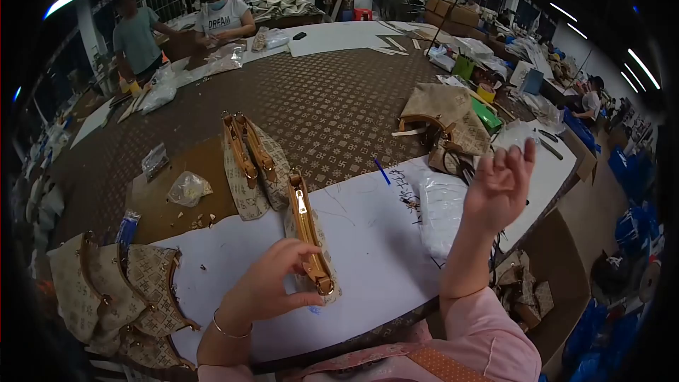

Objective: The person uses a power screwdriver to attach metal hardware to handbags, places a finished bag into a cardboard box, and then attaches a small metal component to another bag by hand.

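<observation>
A small patterned beige handbag (330, 269) with tan trim and a gold zipper stands upright on white paper in front of me. My left hand (272, 279) grips its near end, thumb and fingers apart on the bag's side and top edge. My right hand (501, 187) is raised at the right, palm turned up and fingers loosely bent and apart; I see nothing in it. Below that hand lies a white plastic-wrapped bundle (442, 213). Two similar handbags (253, 163) stand together just beyond the one I hold.
Several patterned bags (106, 290) lie piled at the left edge. Another bag (445, 117) rests at the right, near green tape (485, 114). A blue pen (382, 171) lies on the table. A cardboard box (562, 269) holds bag pieces at my right. Co-workers (225, 18) are at the far side.
</observation>
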Tool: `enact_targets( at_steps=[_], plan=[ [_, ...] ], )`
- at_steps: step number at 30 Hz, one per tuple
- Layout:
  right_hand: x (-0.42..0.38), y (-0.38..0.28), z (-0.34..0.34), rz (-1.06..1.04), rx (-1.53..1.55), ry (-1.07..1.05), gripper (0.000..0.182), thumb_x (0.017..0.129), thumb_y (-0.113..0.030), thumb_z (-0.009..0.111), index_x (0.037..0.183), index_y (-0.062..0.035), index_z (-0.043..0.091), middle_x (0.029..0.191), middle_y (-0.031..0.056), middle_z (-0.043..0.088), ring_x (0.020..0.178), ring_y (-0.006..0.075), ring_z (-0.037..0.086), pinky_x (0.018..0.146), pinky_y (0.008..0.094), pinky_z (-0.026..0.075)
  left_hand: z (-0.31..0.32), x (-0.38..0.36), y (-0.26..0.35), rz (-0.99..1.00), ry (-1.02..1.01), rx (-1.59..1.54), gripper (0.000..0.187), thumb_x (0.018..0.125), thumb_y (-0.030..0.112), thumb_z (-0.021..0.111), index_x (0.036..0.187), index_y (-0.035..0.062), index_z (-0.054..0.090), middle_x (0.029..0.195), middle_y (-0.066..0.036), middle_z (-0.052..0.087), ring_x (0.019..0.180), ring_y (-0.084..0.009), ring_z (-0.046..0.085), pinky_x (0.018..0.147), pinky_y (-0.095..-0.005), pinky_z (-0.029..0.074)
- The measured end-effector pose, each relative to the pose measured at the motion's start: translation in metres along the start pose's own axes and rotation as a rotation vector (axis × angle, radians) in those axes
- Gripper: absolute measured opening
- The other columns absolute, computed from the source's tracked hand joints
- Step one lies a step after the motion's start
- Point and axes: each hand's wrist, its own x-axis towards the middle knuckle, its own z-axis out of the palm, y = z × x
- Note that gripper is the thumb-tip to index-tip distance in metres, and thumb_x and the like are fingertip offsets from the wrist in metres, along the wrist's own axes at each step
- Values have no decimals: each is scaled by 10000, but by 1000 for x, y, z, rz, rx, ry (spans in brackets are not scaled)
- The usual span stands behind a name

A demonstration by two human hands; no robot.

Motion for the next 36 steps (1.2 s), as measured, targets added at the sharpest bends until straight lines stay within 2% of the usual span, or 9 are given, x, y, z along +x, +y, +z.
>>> enact_targets(
  at_steps=[3, 6, 8, 12, 14, 18, 20, 29, 36],
  plan=[
    [-11, -4, 7, 83, -149, -108, 291, 806, 25, 489, 1090, -39, 476, 857, 28, 484, 697, 100, 438, 605, 222, 374, 6, 6, -2, 57, -122, 251, 708, 618, 225, 812, 1207, 72, 451, 1120, -95, 436, 976, -201, 504, 844, -302, 446],
    [-22, 6, 29, 389, -773, -1096, 437, 786, -170, 633, 1166, -39, 462, 899, 114, 530, 725, 180, 532, 626, 267, 431, 12, 9, -6, 68, -161, 293, 677, 648, 282, 784, 1197, 77, 445, 1181, -131, 372, 1019, -283, 478, 865, -338, 436],
    [-49, 22, 37, 686, -841, -1469, 768, 685, -287, 748, 1283, -30, 340, 985, 151, 529, 771, 239, 563, 668, 315, 464, 15, 10, -7, 136, -148, 322, 708, 655, 292, 775, 1221, 68, 413, 1190, -152, 361, 1049, -309, 466, 880, -360, 426],
    [-91, 45, 35, 896, -927, -1599, 958, 637, -372, 775, 1346, -59, 214, 1047, 190, 525, 835, 304, 583, 705, 362, 477, 17, 6, -18, 117, -72, 289, 714, 670, 284, 764, 1235, 49, 394, 1204, -173, 345, 1063, -337, 466, 879, -372, 427],
    [-95, 52, 36, 932, -855, -1522, 1014, 613, -343, 800, 1343, -68, 153, 1040, 180, 541, 854, 319, 591, 696, 365, 478, 13, 5, -23, 73, -98, 271, 703, 686, 272, 752, 1239, 32, 389, 1221, -183, 330, 1060, -350, 474, 867, -366, 435],
    [-91, 58, 34, 971, -741, -1500, 958, 588, -336, 821, 1285, -63, 222, 995, 164, 562, 853, 305, 598, 706, 355, 482, 13, 7, -19, 49, -119, 239, 746, 665, 287, 774, 1260, 26, 406, 1224, -161, 345, 1119, -302, 428, 928, -350, 402],
    [-89, 59, 37, 1128, -830, -1523, 933, 587, -323, 821, 1245, -45, 220, 1047, 216, 563, 973, 359, 566, 800, 373, 466, 13, 6, -18, 70, -143, 258, 710, 667, 271, 773, 1240, 28, 431, 1176, -149, 391, 1069, -291, 472, 884, -339, 432],
    [-99, 60, 29, 954, -743, -1510, 918, 595, -305, 820, 1235, -26, 223, 1113, 205, 523, 1008, 345, 546, 828, 359, 458, 13, 7, -20, 125, 3, 252, 556, 654, 116, 736, 1166, 44, 531, 1013, -101, 487, 883, -251, 549, 784, -305, 465],
    [-92, 63, 31, 845, -915, -1447, 947, 634, -301, 791, 1304, -30, 180, 1173, 228, 461, 1024, 379, 525, 844, 384, 451, 22, 5, -21, 147, 79, 211, 593, 661, 90, 726, 1219, 73, 524, 966, -93, 515, 840, -223, 560, 758, -288, 466]
  ],
)
